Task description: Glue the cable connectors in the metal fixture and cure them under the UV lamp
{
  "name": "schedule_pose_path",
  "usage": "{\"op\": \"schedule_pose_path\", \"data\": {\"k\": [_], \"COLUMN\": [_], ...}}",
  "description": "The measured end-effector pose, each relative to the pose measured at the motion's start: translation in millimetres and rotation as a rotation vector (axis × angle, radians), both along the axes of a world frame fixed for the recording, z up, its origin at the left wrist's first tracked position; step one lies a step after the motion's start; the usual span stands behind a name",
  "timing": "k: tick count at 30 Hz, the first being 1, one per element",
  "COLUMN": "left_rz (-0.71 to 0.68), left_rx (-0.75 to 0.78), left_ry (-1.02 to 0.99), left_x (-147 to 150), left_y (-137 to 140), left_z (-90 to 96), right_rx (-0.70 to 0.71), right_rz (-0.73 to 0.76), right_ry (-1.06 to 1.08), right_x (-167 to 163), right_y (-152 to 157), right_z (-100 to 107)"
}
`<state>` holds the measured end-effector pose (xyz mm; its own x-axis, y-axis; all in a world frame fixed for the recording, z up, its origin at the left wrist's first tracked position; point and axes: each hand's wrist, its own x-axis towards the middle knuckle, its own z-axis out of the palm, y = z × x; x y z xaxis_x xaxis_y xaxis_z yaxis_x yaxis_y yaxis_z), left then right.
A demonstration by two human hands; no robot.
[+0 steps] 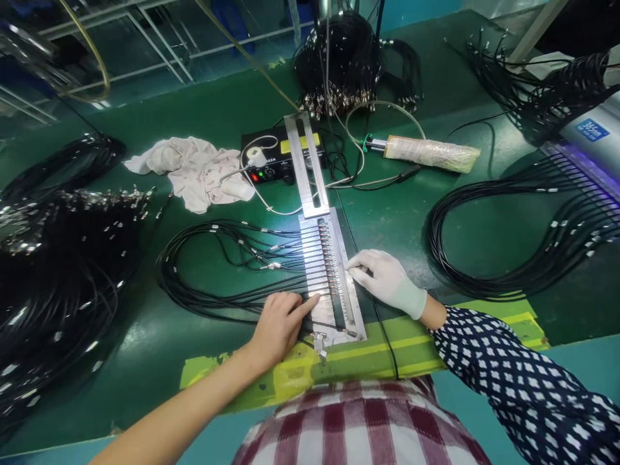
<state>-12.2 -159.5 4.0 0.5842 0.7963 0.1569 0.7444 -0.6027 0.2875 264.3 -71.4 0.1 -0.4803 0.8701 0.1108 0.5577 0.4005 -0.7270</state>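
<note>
A slotted metal fixture lies in front of me, with a row of black cables laid across it, their small metal ends lined up along its slot. My left hand, bare, reaches its index finger out onto the fixture beside the lowest cables of the row; the other fingers are loosely curled, the thumb hidden. On the fixture's right edge, my right hand in a white glove has thumb and fingertips pinched together; what is between them is too small to make out. One separate cable end rests at the fixture's near end.
Beyond the fixture, a slotted metal bar leans over a black control box. A white cloth lies left, a wrapped handheld tool right. Cable bundles crowd the left; coiled cables lead into a lamp unit at right.
</note>
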Motion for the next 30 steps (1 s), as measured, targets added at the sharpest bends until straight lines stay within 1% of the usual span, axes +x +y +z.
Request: {"op": "schedule_pose_path", "data": {"k": [3, 8, 15, 19, 22, 25, 27, 30], "left_rz": [-0.011, -0.097, -0.124, -0.095, -0.036, 0.023, 0.035, 0.021], "left_rx": [-0.124, -0.331, -0.422, -0.496, -0.442, -0.282, -0.184, -0.142], "left_ry": [-0.051, -0.149, -0.262, -0.282, -0.383, -0.480, -0.474, -0.402], "left_x": [0.2, 2.5, 0.3, 0.3, 2.0, 2.9, 1.9, -2.3], "left_y": [1.6, -2.2, -2.0, -0.7, -2.8, -4.3, -3.6, -0.4], "left_z": [7.1, 17.2, 22.7, 24.2, 17.7, 8.9, 5.3, 5.6], "right_rx": [0.005, 0.012, 0.031, 0.037, 0.034, 0.029, 0.026, 0.023], "right_rz": [-0.005, -0.003, -0.007, -0.008, -0.011, -0.009, -0.006, -0.005], "right_ry": [-0.007, -0.005, -0.005, -0.006, -0.009, -0.014, -0.016, -0.017], "right_x": [-0.3, -0.5, -0.9, -0.9, -1.0, -0.8, -0.7, -0.5], "right_y": [-0.7, -4.3, -5.2, -5.3, -5.2, -5.1, -5.0, -4.8], "right_z": [-0.5, 1.4, 2.6, 3.1, 3.3, 3.5, 3.5, 3.5]}}
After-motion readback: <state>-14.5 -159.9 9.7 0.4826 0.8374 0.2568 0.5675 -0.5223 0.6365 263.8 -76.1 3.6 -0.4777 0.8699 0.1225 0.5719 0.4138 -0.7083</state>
